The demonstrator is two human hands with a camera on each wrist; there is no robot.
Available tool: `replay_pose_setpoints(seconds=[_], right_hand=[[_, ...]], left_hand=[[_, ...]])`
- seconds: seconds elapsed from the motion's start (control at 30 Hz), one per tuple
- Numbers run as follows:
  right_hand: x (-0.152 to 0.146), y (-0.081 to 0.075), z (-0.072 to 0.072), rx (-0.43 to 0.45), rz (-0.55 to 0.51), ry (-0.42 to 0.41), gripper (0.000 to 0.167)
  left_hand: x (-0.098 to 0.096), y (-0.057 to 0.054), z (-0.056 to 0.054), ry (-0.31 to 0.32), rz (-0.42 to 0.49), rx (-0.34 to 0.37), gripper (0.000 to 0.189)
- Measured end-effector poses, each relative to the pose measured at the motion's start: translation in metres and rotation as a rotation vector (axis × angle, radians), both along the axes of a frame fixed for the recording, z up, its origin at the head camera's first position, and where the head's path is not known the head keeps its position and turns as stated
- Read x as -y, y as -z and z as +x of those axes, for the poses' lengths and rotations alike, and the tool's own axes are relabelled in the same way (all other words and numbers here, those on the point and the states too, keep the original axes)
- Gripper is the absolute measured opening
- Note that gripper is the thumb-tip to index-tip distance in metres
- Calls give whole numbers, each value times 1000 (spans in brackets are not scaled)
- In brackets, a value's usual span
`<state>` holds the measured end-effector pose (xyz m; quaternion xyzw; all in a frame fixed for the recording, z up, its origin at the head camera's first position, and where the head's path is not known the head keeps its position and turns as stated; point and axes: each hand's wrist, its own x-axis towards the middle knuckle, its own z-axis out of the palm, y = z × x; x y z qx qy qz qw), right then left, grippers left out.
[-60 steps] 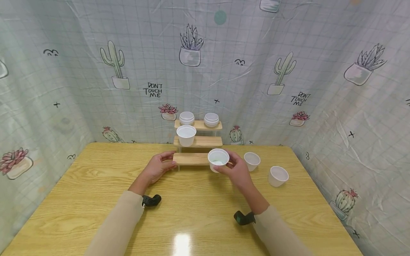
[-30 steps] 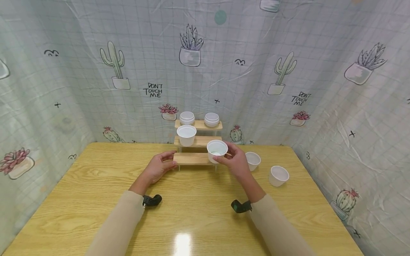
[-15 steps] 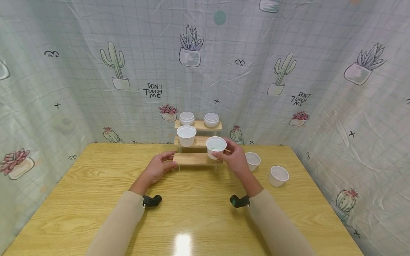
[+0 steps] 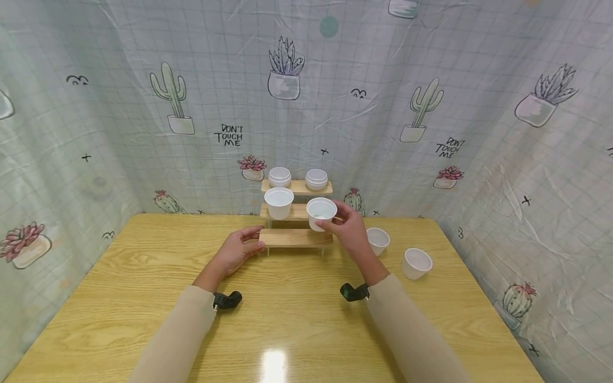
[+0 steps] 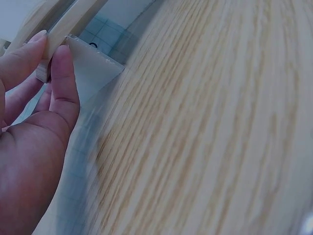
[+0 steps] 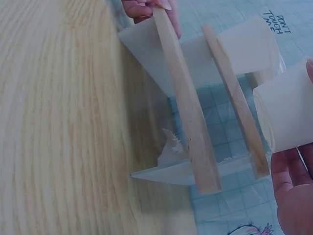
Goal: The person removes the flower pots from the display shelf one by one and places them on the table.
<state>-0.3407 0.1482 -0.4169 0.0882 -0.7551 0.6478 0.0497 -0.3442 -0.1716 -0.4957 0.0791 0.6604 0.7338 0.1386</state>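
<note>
One held cup (image 4: 320, 214) near shelf edge (image 4: 300, 214), gap leftward.

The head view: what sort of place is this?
Probably a screened-off tabletop workspace: cactus-print cloth hangs on three sides of a wood-grain table, which bears a small tiered stand with white cups.

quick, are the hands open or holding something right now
Left hand: closed, pinching one end of the lowest wooden shelf.
Right hand: closed, holding a white cup.
</note>
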Motion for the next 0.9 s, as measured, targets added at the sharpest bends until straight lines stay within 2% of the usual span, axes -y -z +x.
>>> replay_pose_setpoints(seconds=[0.37,0.57,0.77,0.9], right_hand=[[4,0,-10,-55,3,30,63],[5,1,-16,-41,8,32,65],[7,-5,-19,-14,-11,26,67],[8,-2,-25,-19,-1,46,67]], left_hand=[[0,2,-2,-3,3,6,65],[0,3,-3,-1,6,-1,64],[1,3,-5,-5,2,4,62],[1,2,-3,-8,-3,6,62]])
